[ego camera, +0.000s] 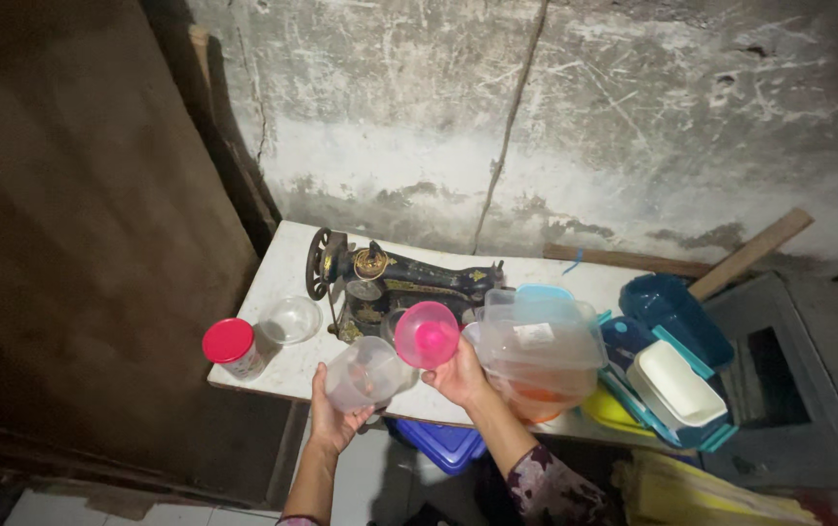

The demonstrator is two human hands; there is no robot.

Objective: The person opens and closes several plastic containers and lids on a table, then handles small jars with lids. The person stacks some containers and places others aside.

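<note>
My left hand [333, 414] grips a clear plastic container [364, 373] over the front edge of a white table [287, 255]. My right hand [460, 375] holds a pink round lid [427, 335] just right of that container, its face turned up toward me. Behind both stands a black old sewing machine [392, 281] with a hand wheel at its left end. A stack of clear plastic boxes [539, 341] sits right beside my right hand.
A jar with a red lid [231, 346] and a clear bowl [288, 319] sit at the table's left. Blue boxes [674, 314], a white tub [675, 385] and a yellow piece [609, 411] crowd the right. A blue lid [443, 443] lies below. Cracked wall behind.
</note>
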